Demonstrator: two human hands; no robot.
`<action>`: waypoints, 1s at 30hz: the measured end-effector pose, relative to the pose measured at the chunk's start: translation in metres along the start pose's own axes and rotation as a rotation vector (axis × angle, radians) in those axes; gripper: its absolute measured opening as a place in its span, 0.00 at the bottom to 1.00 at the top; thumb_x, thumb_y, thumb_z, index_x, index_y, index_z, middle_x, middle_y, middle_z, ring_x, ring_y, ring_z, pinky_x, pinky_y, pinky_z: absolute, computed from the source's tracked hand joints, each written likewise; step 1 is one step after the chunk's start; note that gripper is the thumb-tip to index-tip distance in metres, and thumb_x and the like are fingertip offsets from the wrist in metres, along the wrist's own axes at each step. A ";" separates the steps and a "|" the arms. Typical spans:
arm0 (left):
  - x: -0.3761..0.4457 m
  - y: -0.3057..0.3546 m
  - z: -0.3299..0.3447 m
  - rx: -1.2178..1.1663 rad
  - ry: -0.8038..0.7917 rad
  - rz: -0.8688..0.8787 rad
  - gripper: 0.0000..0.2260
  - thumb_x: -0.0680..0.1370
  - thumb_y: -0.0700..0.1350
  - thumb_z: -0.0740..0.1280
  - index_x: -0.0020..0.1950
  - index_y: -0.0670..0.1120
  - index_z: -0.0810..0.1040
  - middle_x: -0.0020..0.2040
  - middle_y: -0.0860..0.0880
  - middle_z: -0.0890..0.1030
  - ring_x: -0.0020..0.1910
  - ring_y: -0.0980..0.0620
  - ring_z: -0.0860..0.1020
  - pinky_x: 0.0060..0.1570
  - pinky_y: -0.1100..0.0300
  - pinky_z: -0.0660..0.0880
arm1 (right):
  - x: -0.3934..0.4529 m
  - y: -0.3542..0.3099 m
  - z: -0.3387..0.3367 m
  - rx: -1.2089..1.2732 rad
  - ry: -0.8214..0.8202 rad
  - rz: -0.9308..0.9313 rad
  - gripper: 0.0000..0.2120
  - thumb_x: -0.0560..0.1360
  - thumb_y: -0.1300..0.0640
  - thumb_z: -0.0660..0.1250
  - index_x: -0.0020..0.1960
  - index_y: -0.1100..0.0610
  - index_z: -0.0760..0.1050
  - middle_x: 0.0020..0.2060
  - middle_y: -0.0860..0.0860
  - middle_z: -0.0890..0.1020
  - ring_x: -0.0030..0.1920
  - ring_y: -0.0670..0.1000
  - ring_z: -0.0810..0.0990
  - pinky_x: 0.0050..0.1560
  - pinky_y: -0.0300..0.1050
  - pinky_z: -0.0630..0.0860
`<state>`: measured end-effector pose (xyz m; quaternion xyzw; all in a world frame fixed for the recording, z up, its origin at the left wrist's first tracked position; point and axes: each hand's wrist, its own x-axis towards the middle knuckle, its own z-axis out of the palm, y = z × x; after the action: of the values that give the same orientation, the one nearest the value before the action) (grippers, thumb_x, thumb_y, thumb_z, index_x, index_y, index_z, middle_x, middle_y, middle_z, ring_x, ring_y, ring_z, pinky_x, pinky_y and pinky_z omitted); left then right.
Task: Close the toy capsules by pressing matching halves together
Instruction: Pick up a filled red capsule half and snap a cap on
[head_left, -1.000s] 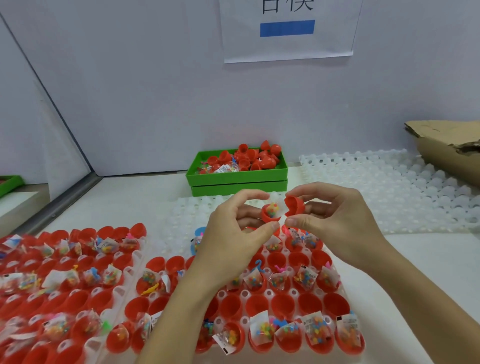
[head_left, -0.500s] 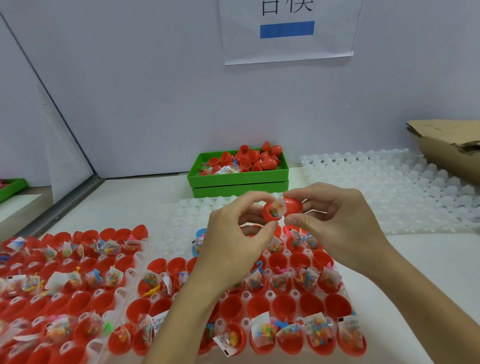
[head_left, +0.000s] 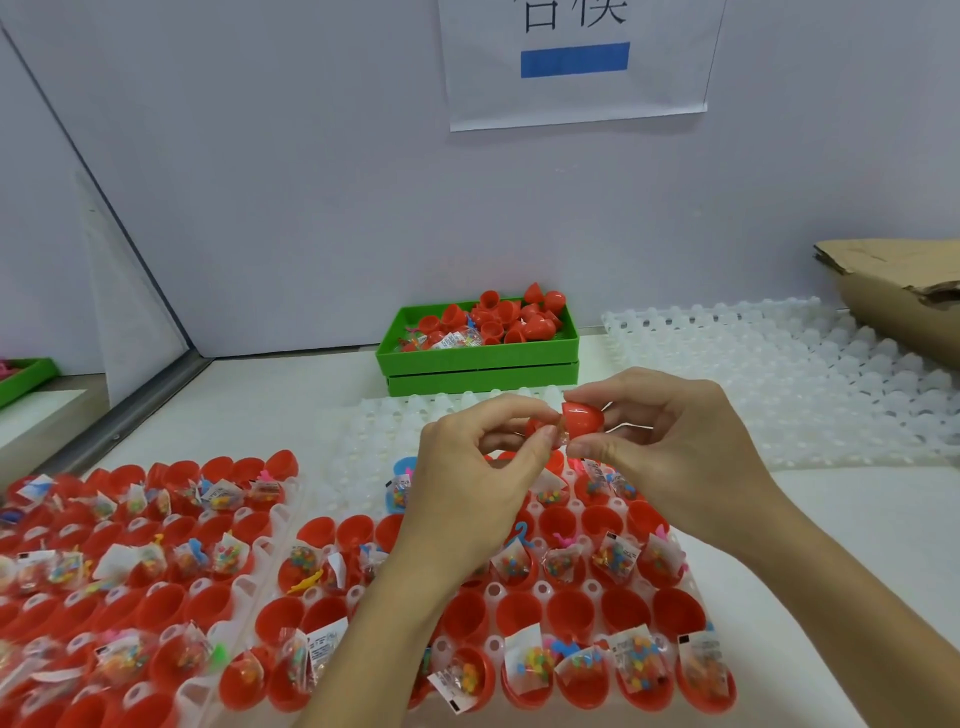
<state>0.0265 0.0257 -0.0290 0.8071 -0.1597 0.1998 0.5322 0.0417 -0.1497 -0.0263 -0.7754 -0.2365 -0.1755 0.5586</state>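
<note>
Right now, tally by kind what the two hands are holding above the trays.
Red capsule halves: 2, the filled half in the left hand and the cap half in the right hand
Toy packet: 1, showing between the halves
Total: 3

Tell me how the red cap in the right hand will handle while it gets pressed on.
The cap looks like thin glossy plastic, so it is probably light and a bit slippery between fingertips. Its domed shape suggests it would roll if dropped. The right hand pinches it against the half in the left hand, where a bag edge shows at the seam and may jam.
</note>
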 end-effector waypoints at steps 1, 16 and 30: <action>0.000 -0.001 0.001 -0.007 0.007 0.002 0.06 0.76 0.40 0.72 0.47 0.51 0.85 0.41 0.57 0.85 0.43 0.60 0.83 0.43 0.70 0.78 | 0.000 -0.001 0.001 0.014 -0.004 -0.002 0.17 0.64 0.63 0.79 0.51 0.54 0.84 0.42 0.47 0.84 0.40 0.48 0.84 0.43 0.38 0.81; 0.004 0.000 -0.003 -0.668 -0.055 -0.221 0.05 0.71 0.40 0.69 0.43 0.48 0.83 0.44 0.41 0.86 0.49 0.44 0.85 0.47 0.60 0.81 | 0.001 -0.014 -0.002 0.294 0.047 0.032 0.16 0.60 0.57 0.76 0.47 0.46 0.83 0.42 0.46 0.87 0.41 0.48 0.87 0.43 0.38 0.82; 0.000 0.000 0.002 -0.273 0.024 -0.100 0.10 0.76 0.34 0.71 0.44 0.50 0.85 0.40 0.51 0.86 0.41 0.52 0.86 0.43 0.61 0.82 | 0.000 -0.010 -0.002 -0.066 -0.014 -0.104 0.17 0.62 0.57 0.78 0.50 0.51 0.84 0.44 0.47 0.84 0.42 0.49 0.84 0.42 0.44 0.83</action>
<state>0.0272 0.0239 -0.0296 0.7318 -0.1385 0.1593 0.6480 0.0363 -0.1490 -0.0178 -0.7812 -0.2744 -0.2065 0.5214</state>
